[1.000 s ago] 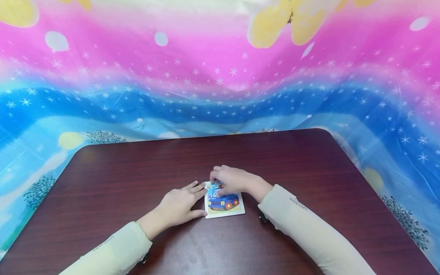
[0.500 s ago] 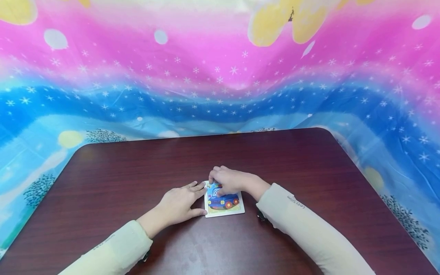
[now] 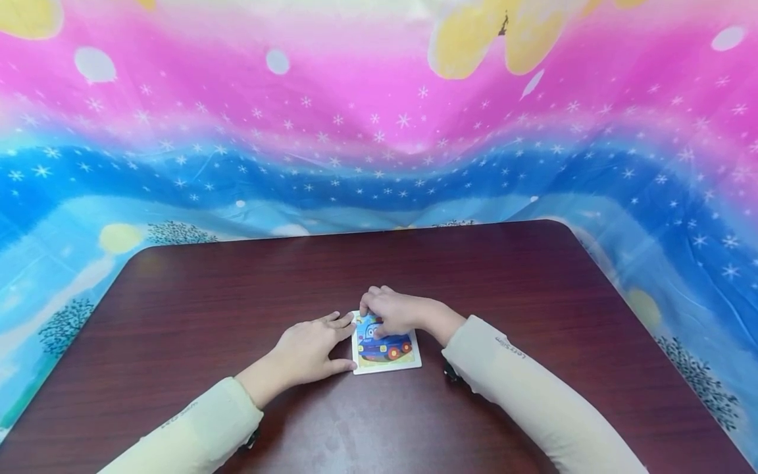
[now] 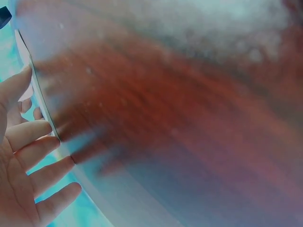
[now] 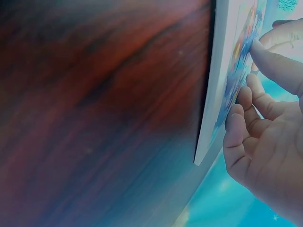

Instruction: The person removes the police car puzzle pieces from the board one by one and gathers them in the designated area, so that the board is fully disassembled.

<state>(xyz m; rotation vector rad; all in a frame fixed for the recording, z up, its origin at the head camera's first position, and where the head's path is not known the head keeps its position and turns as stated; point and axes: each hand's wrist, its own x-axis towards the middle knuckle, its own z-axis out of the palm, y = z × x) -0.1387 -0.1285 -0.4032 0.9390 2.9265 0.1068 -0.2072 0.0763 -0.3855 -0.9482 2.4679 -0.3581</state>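
Note:
A square picture board with a white border and a cartoon blue car lies flat on the table. My left hand rests at its left side, fingers spread and thumb and fingertips on the border. In the left wrist view the left hand shows fairly straight fingers. Over the board's upper part is my right hand, thumb and bent fingers touching the picture. The right wrist view has the right hand beside the board's thick white edge. Whether it pinches a loose piece cannot be made out.
The dark reddish-brown table has rounded far corners. Behind it and along both sides hangs a pink and blue cloth with snowflakes and trees. Beige sleeves cover both forearms.
Both hands keep their places on the board. The head view has shifted very slightly; nothing else has visibly moved.

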